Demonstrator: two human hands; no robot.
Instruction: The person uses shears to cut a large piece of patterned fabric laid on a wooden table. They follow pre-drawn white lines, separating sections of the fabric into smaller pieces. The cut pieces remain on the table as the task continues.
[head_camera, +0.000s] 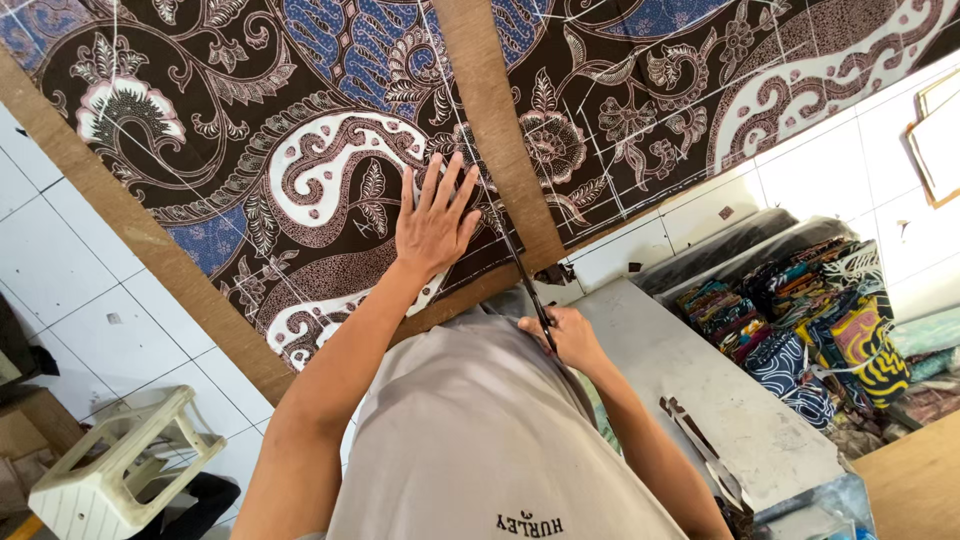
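I'm looking down on a big patterned cloth (300, 150), brown with blue and white swirls, spread flat over a brown board (490, 110) so it lies smooth under both hands. Chalk lines cross it. The left hand (432, 222) presses flat on the cloth, fingers spread, pinning it just beside the cut line so nothing slips. The right hand (565, 335) sits nearer the body, closed around the handles of the scissors (525, 280), blades pointing away into the cloth edge beside the left hand. Off to the right hand's side, folded fabrics (810, 330) are stacked; left, a white stool (120, 470).
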